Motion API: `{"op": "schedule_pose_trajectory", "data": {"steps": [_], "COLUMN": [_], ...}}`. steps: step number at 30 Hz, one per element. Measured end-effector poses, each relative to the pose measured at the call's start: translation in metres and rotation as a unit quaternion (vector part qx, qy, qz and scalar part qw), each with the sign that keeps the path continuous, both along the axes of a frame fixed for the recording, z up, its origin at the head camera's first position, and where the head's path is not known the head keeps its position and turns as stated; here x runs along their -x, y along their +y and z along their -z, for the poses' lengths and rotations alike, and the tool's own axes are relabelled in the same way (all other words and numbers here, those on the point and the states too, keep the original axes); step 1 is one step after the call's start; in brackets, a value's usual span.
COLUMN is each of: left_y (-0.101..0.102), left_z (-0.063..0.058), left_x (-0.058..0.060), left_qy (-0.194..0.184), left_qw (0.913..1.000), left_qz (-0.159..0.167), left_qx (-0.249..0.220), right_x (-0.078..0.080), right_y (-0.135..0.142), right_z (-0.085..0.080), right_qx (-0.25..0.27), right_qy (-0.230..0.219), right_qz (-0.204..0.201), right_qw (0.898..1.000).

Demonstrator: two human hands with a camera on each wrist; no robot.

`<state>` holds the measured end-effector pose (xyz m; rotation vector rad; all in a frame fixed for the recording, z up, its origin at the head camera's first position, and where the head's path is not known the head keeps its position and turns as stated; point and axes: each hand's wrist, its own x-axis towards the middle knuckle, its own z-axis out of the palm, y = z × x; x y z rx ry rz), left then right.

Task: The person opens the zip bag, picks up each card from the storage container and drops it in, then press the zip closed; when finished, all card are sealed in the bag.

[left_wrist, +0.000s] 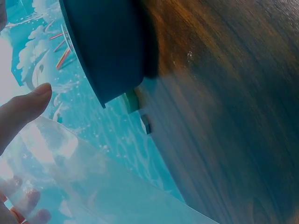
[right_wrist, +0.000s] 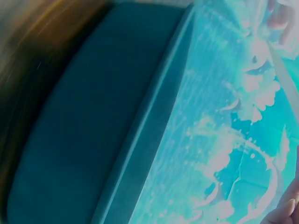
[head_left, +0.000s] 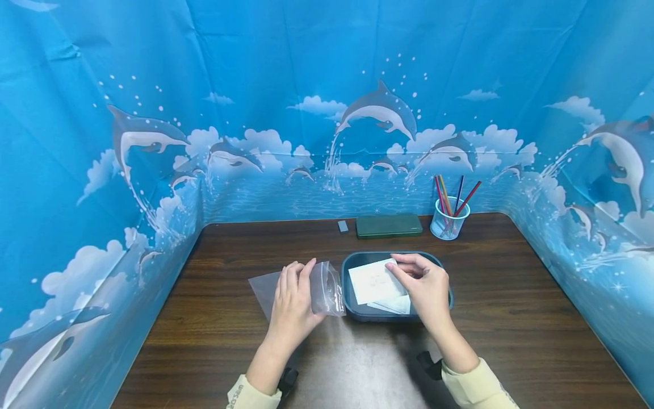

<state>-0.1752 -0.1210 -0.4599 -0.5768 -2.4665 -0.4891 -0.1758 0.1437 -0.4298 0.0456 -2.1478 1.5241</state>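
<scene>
My left hand [head_left: 295, 309] grips a clear zip bag [head_left: 318, 287], thumb at its near edge and fingers over its far side. The bag's zip end points right, close to the tray's left rim. In the left wrist view the see-through bag [left_wrist: 98, 172] spreads below the thumb [left_wrist: 28, 107]. My right hand [head_left: 430, 287] pinches a white card [head_left: 373, 282] with faint marks by its upper right corner, above the dark blue tray [head_left: 352, 312]. More white cards [head_left: 398, 305] lie in the tray, partly hidden under the held one.
Behind the tray lies a dark green case [head_left: 389, 226], with a small grey eraser-like block [head_left: 343, 226] to its left. A mesh cup [head_left: 445, 228] of colored pencils stands at the back right. A blue dolphin-print curtain [head_left: 286, 68] surrounds the wooden table [head_left: 204, 329].
</scene>
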Motion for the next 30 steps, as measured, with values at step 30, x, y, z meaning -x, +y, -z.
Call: {"op": "schedule_pose_trajectory", "data": {"steps": [30], "left_y": [0.014], "left_z": [-0.007], "left_x": [-0.007], "left_qy": [-0.016], "left_qw": [0.9998], "left_qz": [0.008], "left_qx": [0.01], "right_x": [-0.029], "right_y": [-0.05], "right_z": [-0.02], "right_qx": [0.069], "right_qy": [0.018], "right_qz": [-0.046], "right_qw": [0.996]}}
